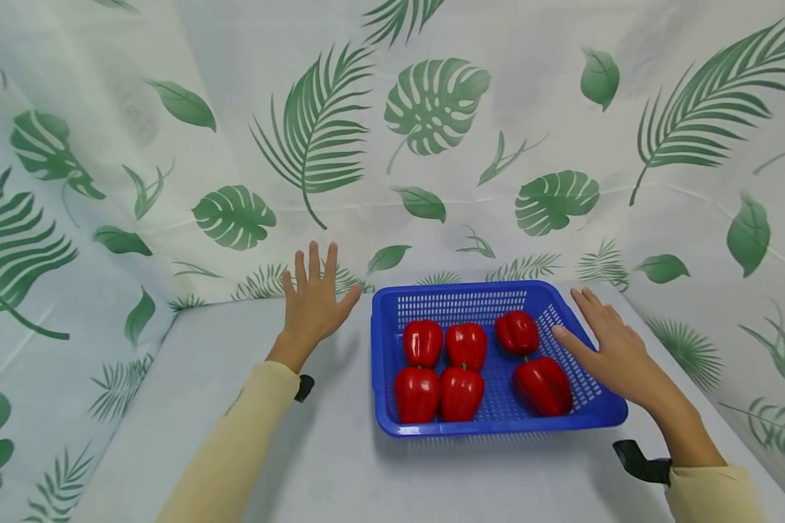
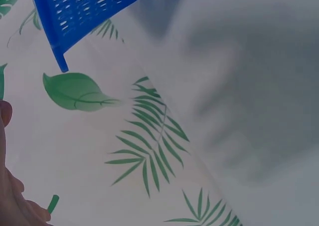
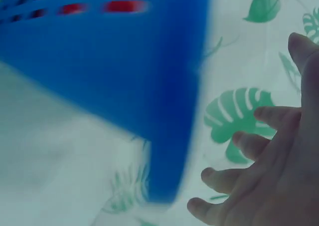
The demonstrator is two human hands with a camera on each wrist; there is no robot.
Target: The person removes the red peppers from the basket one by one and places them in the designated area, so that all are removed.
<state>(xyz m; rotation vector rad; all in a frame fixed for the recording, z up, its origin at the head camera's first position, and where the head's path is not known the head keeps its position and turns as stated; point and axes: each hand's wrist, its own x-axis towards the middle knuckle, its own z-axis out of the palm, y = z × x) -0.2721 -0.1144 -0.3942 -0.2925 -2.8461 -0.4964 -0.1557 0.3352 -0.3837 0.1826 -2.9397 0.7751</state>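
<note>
The left hand (image 1: 312, 309) and right hand (image 1: 618, 354) are released, on opposite sides of the basket (image 1: 490, 427) with six peppers (image 1: 417, 396).

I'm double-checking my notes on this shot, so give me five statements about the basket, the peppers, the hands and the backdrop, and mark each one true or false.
1. The blue plastic basket holds six red bell peppers. True.
2. The left hand is gripping a pepper. False: it holds nothing, and its fingers are spread.
3. The right hand is at the right side of the basket, with its fingers extended. True.
4. Two peppers lie on the white tabletop outside the basket. False: all the visible peppers are in the basket.
5. The pale backdrop is printed with green leaves. True.
</note>
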